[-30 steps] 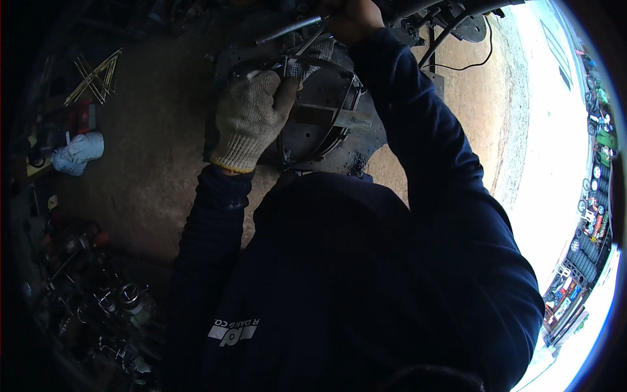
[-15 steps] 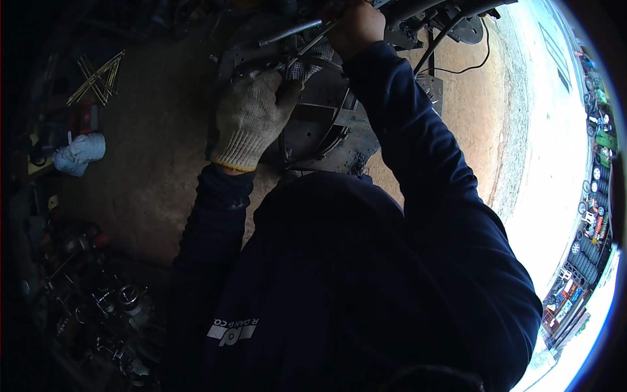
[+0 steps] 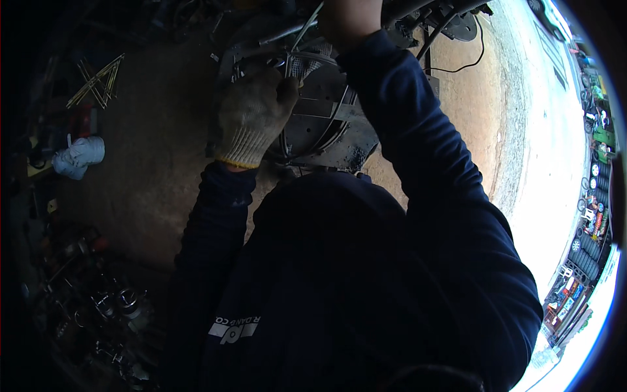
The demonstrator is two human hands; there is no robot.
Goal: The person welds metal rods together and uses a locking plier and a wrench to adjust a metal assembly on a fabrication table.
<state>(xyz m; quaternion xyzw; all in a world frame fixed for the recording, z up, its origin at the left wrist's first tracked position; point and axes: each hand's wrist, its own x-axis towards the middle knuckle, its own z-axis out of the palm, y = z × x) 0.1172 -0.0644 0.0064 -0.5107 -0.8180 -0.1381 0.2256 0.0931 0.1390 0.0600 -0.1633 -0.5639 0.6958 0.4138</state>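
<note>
My left hand (image 3: 251, 117), in a pale knitted work glove with a yellow cuff edge, reaches to a dark metal machine frame (image 3: 310, 134). Its fingers curl out of sight, and its thumb lies along a thin pale cable (image 3: 305, 29), which it seems to grip. That cable rises toward the upper edge, beside my right hand (image 3: 351, 23). The right hand is bare and cut off by the picture's edge, so its fingers are hidden. A small shiny metal ring (image 3: 275, 63) shows just past the glove. Close by lies a grey, mesh-like patterned piece (image 3: 310, 62).
A metal tube (image 3: 287, 32) slants behind the gloved hand. Thin yellowish rods (image 3: 98, 81) lie crossed on the floor at the far left, with a white cloth bundle (image 3: 80, 157) below. Dark metal parts (image 3: 124, 307) crowd the lower left. A black cable (image 3: 460, 67) loops at right.
My right hand has moved up, partly out of the picture. The thin cable now stands steeper. My gloved left hand has turned slightly, and the metal ring beside it has come into sight.
</note>
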